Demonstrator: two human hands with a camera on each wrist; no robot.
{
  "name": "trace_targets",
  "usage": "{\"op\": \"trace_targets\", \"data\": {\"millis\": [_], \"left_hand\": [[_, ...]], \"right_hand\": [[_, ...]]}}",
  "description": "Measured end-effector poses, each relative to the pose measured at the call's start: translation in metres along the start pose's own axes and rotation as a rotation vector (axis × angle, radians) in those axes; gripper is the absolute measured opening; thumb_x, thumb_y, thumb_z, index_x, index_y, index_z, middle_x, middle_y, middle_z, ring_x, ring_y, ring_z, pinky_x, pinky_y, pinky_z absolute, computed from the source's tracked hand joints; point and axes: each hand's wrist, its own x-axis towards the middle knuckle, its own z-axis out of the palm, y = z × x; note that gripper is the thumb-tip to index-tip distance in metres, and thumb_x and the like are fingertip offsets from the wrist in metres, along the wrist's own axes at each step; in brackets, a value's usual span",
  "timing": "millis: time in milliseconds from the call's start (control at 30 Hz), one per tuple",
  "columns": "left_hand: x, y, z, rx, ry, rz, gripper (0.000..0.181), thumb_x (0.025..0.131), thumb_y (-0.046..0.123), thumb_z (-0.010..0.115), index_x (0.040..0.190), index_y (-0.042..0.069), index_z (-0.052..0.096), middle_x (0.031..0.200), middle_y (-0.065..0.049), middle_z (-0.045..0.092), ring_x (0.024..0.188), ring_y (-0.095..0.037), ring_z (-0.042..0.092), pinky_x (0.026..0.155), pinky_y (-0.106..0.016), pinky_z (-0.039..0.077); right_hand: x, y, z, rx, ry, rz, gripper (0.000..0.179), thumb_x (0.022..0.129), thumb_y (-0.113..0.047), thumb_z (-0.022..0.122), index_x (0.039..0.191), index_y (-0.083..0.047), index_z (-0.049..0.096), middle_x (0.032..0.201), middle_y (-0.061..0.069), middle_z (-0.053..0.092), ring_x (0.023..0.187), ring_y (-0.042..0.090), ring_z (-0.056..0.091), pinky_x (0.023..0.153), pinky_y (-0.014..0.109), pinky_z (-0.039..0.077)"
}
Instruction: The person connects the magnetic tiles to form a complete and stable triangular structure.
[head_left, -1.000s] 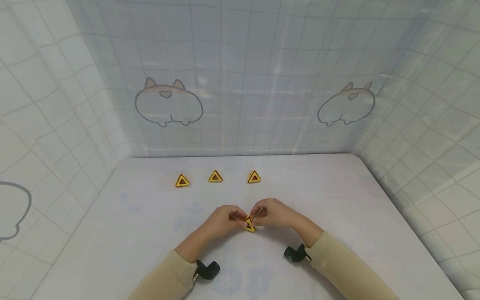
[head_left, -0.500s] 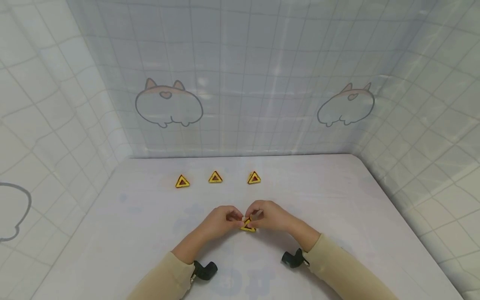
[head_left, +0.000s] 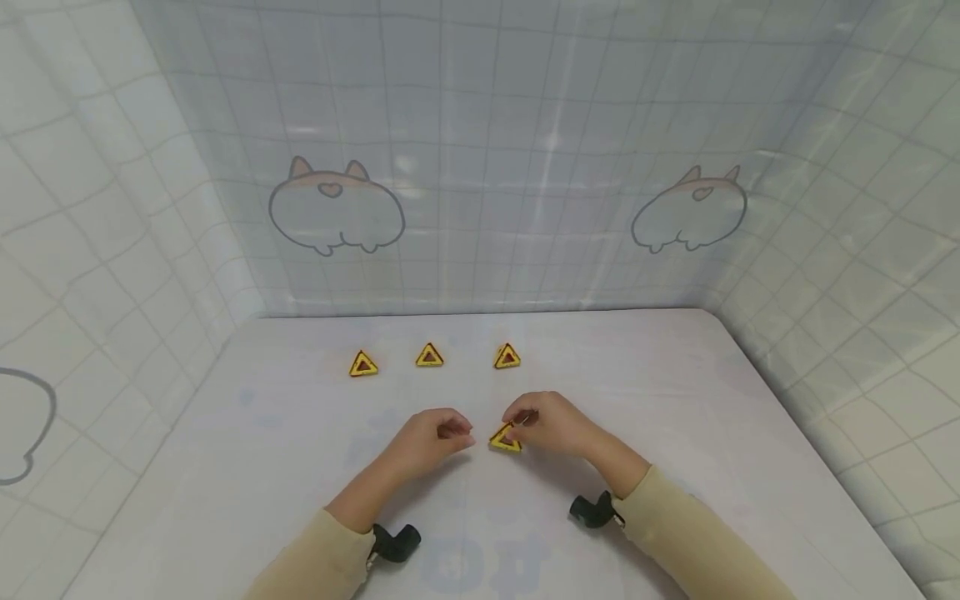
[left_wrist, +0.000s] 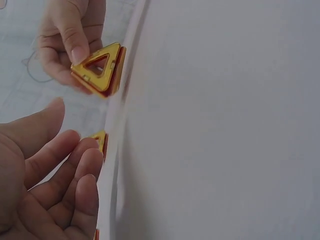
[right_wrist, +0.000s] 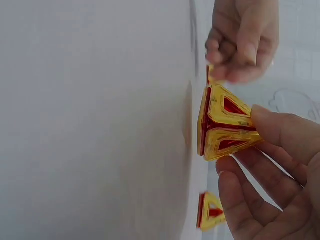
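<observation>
A small pyramid of yellow triangular tiles with red edges sits at the middle of the white table. My right hand pinches it at the top, thumb on one side and fingers on the other, as the right wrist view shows. In that view two yellow-framed faces of the pyramid meet along a red seam. My left hand stays a short gap to the left of it, holding nothing. Its fingers are loosely bent in the left wrist view, with the thumb apart from them.
Farther back on the table stand three similar yellow and red triangular pieces: one at left, a middle piece and a right piece. Behind them rises a grid-patterned curtain, with more of it along both sides.
Both hands were on the pyramid earlier. The left hand has let go and drawn back left, while the right has moved the pyramid slightly right and away from me.
</observation>
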Motion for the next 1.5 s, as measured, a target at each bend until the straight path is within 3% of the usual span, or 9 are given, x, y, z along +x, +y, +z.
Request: {"op": "trace_targets", "data": {"millis": [133,267,533,767,1067,1300,1500], "left_hand": [[-0.003,-0.004,-0.006,-0.031,0.048,-0.034,0.016,0.094,0.028,0.072,0.105,0.017,0.071,0.092,0.007,0.066,0.086,-0.012,0.06,0.077,-0.034,0.051],[-0.005,-0.008,-0.011,-0.044,0.102,-0.053,0.017,0.093,0.029,0.072,0.108,0.019,0.071,0.093,0.009,0.065,0.09,-0.011,0.06,0.078,-0.033,0.051],[-0.013,-0.014,-0.023,-0.054,0.199,-0.026,0.025,0.095,0.029,0.071,0.115,0.015,0.069,0.099,0.007,0.067,0.098,-0.014,0.062,0.081,-0.033,0.052],[-0.019,-0.024,-0.035,-0.06,0.243,-0.018,0.036,0.097,0.033,0.068,0.123,0.009,0.065,0.11,0.001,0.067,0.105,-0.018,0.061,0.094,-0.04,0.049],[-0.03,-0.04,-0.053,-0.065,0.3,-0.064,0.04,0.098,0.034,0.066,0.128,0.009,0.061,0.119,-0.002,0.065,0.11,-0.02,0.059,0.095,-0.041,0.047],[-0.042,-0.05,-0.07,-0.063,0.359,-0.089,0.044,0.099,0.036,0.064,0.131,0.005,0.059,0.123,-0.007,0.063,0.113,-0.023,0.058,0.096,-0.043,0.046],[-0.054,-0.059,-0.084,-0.035,0.39,-0.124,0.052,0.099,0.045,0.061,0.134,0.006,0.056,0.127,-0.009,0.062,0.116,-0.023,0.057,0.092,-0.029,0.047]], "right_hand": [[0.001,0.009,-0.011,-0.017,0.05,0.018,0.014,0.088,-0.014,0.078,0.102,-0.014,0.075,0.094,-0.008,0.07,0.086,0.008,0.064,0.075,0.026,0.054],[0.003,0.016,-0.023,-0.026,0.104,0.101,0.014,0.088,-0.013,0.077,0.102,-0.014,0.075,0.097,-0.006,0.07,0.088,0.01,0.065,0.077,0.028,0.055],[0.011,0.032,-0.047,-0.084,0.227,0.222,0.017,0.09,-0.015,0.076,0.106,-0.011,0.075,0.102,0.001,0.071,0.095,0.018,0.066,0.082,0.036,0.055],[0.023,0.046,-0.06,-0.121,0.313,0.298,0.021,0.091,-0.014,0.074,0.111,-0.008,0.074,0.105,0.005,0.072,0.098,0.022,0.066,0.082,0.037,0.056],[0.035,0.066,-0.069,-0.134,0.358,0.298,0.029,0.093,-0.011,0.072,0.12,0.0,0.07,0.11,0.013,0.071,0.101,0.027,0.066,0.086,0.041,0.054],[0.041,0.073,-0.076,-0.145,0.337,0.314,0.028,0.097,-0.01,0.067,0.123,0.001,0.068,0.116,0.016,0.069,0.107,0.03,0.064,0.089,0.043,0.053],[0.04,0.079,-0.08,-0.157,0.344,0.33,0.028,0.097,-0.008,0.065,0.124,0.001,0.067,0.118,0.018,0.069,0.111,0.032,0.063,0.093,0.045,0.05]]}}
